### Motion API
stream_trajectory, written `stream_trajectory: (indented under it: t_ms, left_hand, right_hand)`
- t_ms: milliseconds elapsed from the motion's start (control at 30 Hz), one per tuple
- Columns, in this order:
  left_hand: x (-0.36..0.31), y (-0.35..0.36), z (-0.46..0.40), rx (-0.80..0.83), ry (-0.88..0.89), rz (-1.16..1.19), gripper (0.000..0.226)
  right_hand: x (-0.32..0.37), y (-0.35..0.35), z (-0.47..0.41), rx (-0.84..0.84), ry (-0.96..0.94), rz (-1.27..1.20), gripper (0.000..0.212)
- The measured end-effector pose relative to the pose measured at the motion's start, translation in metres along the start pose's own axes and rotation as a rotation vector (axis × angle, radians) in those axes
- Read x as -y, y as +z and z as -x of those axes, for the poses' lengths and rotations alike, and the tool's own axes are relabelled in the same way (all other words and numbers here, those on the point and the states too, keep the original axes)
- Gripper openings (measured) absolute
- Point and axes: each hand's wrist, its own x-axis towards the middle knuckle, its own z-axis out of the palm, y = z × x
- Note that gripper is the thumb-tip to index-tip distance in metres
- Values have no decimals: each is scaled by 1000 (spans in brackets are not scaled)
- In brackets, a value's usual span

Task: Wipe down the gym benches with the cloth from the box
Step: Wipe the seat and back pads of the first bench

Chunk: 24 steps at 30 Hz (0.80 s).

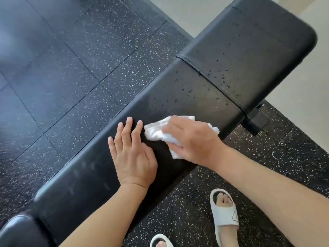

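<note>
My right hand (191,139) grips the cloth (156,132), left hand (132,154) flat on the bench (178,90); should push firmly toward the droplets (219,77).

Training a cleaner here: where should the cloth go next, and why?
Probably slide the right hand and its white cloth up the bench toward the droplets near the pad seam; they look unwiped. The left hand lies flat, bracing.

The right hand (191,138) pressed a crumpled white cloth (156,131) on the long black padded bench (204,86); the left hand (132,154) lay flat beside it
</note>
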Motion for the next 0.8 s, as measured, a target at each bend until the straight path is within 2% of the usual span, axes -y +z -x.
stream_trajectory:
  t_ms: [100, 267, 400, 500, 667, 800]
  left_hand:
    - [1, 0, 0, 12, -1, -17, 63]
    - [-2, -2, -2, 9, -3, -32, 65]
    - [-4, -4, -4, 36, -4, -54, 65]
    - [-3, -5, -3, 44, -4, -59, 66]
    - [-3, -5, -2, 38, -8, -55, 65]
    - [-5, -6, -4, 27, -10, -52, 65]
  right_hand:
    - [-12, 4, -40, -18, 199, 39, 22]
    - [7, 43, -125, -2, 178, 46, 25]
    - [6, 57, -163, 121, 157, 50, 22]
    - [7, 37, -122, 98, 144, 15, 16]
    - [-11, -10, 17, 129, -2, -96, 13]
    - [-19, -3, 7, 122, -71, -43, 13]
